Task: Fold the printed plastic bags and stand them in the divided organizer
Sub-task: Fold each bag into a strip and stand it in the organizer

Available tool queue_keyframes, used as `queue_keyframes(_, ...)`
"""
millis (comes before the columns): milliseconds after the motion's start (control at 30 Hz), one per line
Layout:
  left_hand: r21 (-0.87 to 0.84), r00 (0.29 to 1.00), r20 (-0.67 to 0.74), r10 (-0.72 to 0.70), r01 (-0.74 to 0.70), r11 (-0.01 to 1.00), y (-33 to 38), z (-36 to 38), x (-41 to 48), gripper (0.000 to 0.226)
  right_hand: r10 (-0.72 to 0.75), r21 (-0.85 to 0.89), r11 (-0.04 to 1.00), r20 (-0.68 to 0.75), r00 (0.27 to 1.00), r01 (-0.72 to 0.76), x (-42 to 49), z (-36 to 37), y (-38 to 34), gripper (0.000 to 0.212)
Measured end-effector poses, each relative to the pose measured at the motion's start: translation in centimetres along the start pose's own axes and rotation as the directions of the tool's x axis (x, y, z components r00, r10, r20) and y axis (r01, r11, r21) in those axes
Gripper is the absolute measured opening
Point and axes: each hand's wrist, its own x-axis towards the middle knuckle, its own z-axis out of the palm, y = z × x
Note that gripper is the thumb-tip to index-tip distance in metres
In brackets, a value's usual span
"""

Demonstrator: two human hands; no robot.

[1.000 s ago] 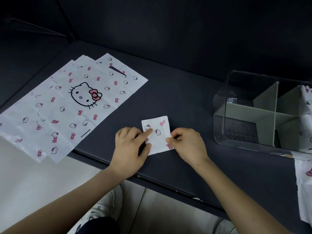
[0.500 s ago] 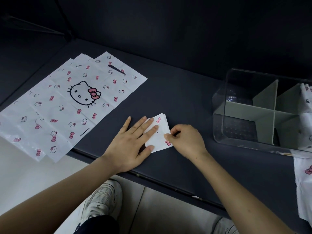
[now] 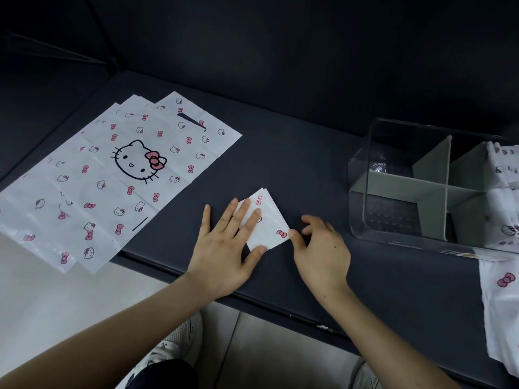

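A small folded white bag (image 3: 271, 224) with pink bows lies on the dark table near its front edge. My left hand (image 3: 227, 245) presses flat on its left part, fingers straight and spread. My right hand (image 3: 318, 249) sits at the bag's right corner, thumb tip touching the corner, the other fingers loosely curved and off it. A stack of flat printed bags (image 3: 112, 175) lies at the left, hanging over the table edge. The clear divided organizer (image 3: 365, 175) with grey-green dividers stands at the right, with folded bags (image 3: 502, 169) in its right compartments.
Another printed bag (image 3: 500, 304) hangs over the table's front edge at the far right, below the organizer. The dark table (image 3: 295, 153) ends in a front edge just under my wrists. A dark wall rises behind. My shoes show on the floor below.
My left hand went from a pointing finger to a flat palm on the folded bag. The bag turned slightly. My right hand loosened its pinch and now only touches the corner.
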Motion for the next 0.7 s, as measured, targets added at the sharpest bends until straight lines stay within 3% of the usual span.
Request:
queue_keyframes(100,-0.007,0.998,-0.003,-0.061,0.06,0.998,0.7,0.3,-0.1,0.066,0.026,0.006,1.0,0.084,0.996,-0.027,0.5,0.1,-1.1,0.048)
queue_keyframes(267,-0.004,0.997,-0.031,-0.074,0.073,0.997,0.8,0.6,-0.2,0.066,0.139,-0.009,0.99,0.29,0.947,-0.142,2.6,-1.1,-2.4,0.015)
queue_keyframes(333,-0.008,0.996,-0.04,-0.078,0.078,0.997,0.9,0.6,-0.2,0.066,0.123,-0.046,0.992,0.298,0.947,-0.114,2.7,-1.4,-2.9,0.005)
queue_keyframes(433,-0.028,0.996,-0.042,-0.085,0.083,0.996,0.9,0.6,-0.1,0.065,0.014,-0.062,0.998,0.213,0.977,-0.001,1.9,-1.1,-3.3,0.011)
queue_keyframes(600,-0.055,0.996,-0.037,-0.087,0.085,0.995,0.9,0.6,-0.2,0.067,0.0,0.316,0.947,0.153,0.988,-0.048,1.6,-0.8,-2.4,0.021)
queue_keyframes(700,-0.259,0.988,-0.08,-0.132,0.107,0.96,1.1,-0.6,0.3,0.075,-0.009,0.519,0.848,0.226,0.974,-0.112,1.5,-1.8,-1.6,0.034)
